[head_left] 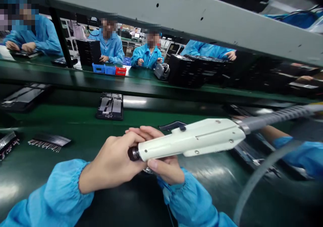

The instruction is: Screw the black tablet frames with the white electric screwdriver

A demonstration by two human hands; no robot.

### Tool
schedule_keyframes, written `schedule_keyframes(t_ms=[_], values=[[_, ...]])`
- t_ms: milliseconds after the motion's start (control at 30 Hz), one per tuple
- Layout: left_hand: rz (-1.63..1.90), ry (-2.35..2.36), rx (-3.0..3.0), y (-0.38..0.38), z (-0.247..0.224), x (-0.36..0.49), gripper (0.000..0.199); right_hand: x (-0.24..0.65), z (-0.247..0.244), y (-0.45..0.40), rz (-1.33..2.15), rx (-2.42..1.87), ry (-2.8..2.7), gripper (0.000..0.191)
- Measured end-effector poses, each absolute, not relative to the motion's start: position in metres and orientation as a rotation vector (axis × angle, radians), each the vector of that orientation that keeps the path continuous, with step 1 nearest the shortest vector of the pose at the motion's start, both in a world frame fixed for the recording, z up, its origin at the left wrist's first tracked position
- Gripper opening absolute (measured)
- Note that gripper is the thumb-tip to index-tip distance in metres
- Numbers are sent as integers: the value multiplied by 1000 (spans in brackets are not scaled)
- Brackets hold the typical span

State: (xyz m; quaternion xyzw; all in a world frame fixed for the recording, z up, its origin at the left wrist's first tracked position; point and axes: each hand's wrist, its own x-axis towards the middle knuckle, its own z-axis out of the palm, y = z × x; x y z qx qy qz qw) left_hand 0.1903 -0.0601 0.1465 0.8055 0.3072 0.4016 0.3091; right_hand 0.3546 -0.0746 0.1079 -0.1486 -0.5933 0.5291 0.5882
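A pale electric screwdriver (194, 137) lies almost level in front of me, its grey ribbed cable sleeve (275, 117) leading off to the right. My left hand (113, 159) is closed around its dark nose at the left end; the fingertips and the bit are hidden. From below, my right hand (168, 169) grips the front of the body, thumb against its lower side and fingers behind it. A small shiny round part shows between my hands, too covered to name. The screwdriver's black lever (174, 125) sticks out on top.
An opened tablet-like device (110, 106) lies beyond my hands, another (25, 95) at far left. Bundles of small wired parts (50, 141) rest on the green bench at left. A grey beam (161, 8) crosses overhead. A co-worker's blue sleeve (302, 156) is at right; other workers sit opposite.
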Motion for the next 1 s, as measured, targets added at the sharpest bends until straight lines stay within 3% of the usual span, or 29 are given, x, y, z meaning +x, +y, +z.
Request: schedule_keyframes(t_ms=[133, 267, 333, 433, 533, 600, 800, 1000], values=[[1253, 864, 2356, -57, 135, 195, 16, 354, 107, -76, 1178, -439, -1277, 62], [1392, 919, 2635, -45, 112, 206, 15, 350, 113, -74, 1121, -571, -1105, 42], [1197, 883, 2754, -35, 104, 209, 26, 353, 114, -66, 1100, -624, -1056, 39], [602, 1026, 2883, -12, 96, 203, 50, 374, 107, -46, 992, -742, -997, 49], [191, 1301, 2849, 24, 85, 179, 38, 412, 90, -25, 769, -970, -902, 53], [101, 1443, 2799, 57, 76, 156, 33, 442, 77, -14, 589, -1083, -837, 48], [-170, 1630, 2646, 163, 68, 103, 53, 504, 53, -7, 256, -1166, -719, 29], [-223, 1566, 2716, 171, 77, 103, 45, 522, 53, 4, 190, -1254, -634, 22]])
